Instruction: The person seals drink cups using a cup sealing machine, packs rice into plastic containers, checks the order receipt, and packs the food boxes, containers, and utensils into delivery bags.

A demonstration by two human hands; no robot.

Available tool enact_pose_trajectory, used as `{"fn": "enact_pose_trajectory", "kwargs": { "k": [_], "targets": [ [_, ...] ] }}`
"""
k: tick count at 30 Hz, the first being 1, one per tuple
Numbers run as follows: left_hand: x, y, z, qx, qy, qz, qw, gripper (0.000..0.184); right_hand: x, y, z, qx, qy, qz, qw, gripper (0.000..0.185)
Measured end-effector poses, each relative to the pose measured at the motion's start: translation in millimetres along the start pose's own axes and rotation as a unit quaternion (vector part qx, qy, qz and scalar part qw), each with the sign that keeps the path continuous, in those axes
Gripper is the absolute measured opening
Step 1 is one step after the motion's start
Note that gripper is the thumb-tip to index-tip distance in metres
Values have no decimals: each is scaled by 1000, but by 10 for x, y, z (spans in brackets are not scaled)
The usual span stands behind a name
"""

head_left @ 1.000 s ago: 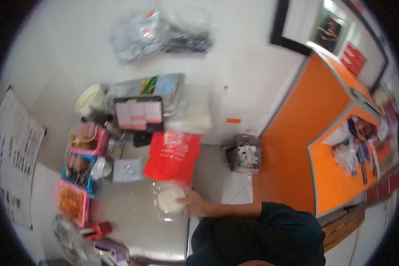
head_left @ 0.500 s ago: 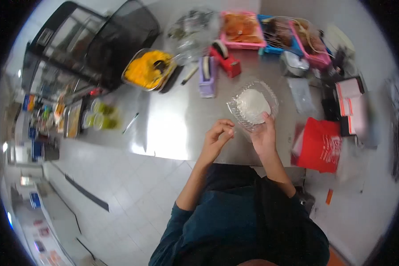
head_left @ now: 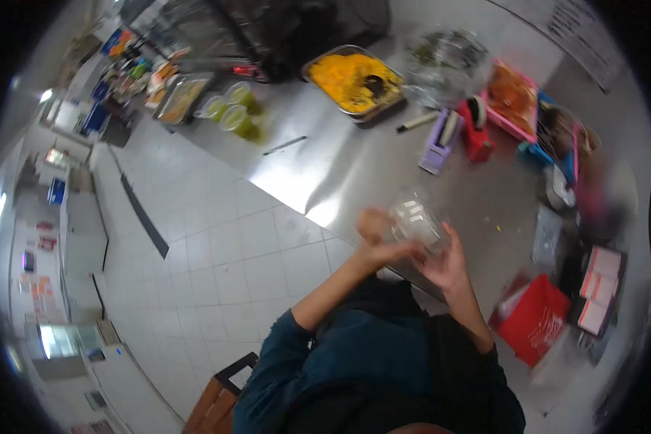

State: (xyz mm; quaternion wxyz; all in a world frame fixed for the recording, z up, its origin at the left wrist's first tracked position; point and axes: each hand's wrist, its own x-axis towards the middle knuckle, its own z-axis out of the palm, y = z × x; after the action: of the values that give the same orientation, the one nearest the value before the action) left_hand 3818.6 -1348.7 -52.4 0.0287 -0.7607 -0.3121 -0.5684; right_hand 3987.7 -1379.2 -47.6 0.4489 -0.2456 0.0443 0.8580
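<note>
Both my hands hold a clear plastic container [head_left: 414, 211] just over the front edge of the steel table. Something white [head_left: 430, 233] shows through its plastic, and bright reflections lie on its domed top. My left hand [head_left: 382, 237] is at its left side, the fingers smeared by motion and the thumb stretched across the near side. Supporting it from the lower right is my right hand [head_left: 445, 264], fingers curled around the rim. Whether the lid is fully fastened I cannot tell.
On the steel table [head_left: 354, 155] stand a tray of yellow shreds [head_left: 347, 76], purple [head_left: 439, 145] and red [head_left: 476, 134] tape dispensers, a pen [head_left: 285, 145] and green-filled cups [head_left: 237, 119]. Pink basket [head_left: 517, 123] and red bag [head_left: 535, 322] are on the right.
The view has turned, and the container has come nearer my body. My left hand, apart from it before, now touches it. A domed, reflecting plastic surface now covers the white content.
</note>
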Motion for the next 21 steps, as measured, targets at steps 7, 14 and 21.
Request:
{"fn": "enact_pose_trajectory", "kwargs": {
  "k": [7,14,21],
  "targets": [
    [-332,-506,-326,26,-158,213,964,22,406,284,-74,18,11,74,997,51],
    [-566,-1175,-829,-8,-245,26,969,26,1325,742,-54,-259,331,-329,845,56],
    [-1103,-2139,-2331,-37,-203,-239,949,22,1865,604,-542,-438,761,-328,349,70]
  ]
}}
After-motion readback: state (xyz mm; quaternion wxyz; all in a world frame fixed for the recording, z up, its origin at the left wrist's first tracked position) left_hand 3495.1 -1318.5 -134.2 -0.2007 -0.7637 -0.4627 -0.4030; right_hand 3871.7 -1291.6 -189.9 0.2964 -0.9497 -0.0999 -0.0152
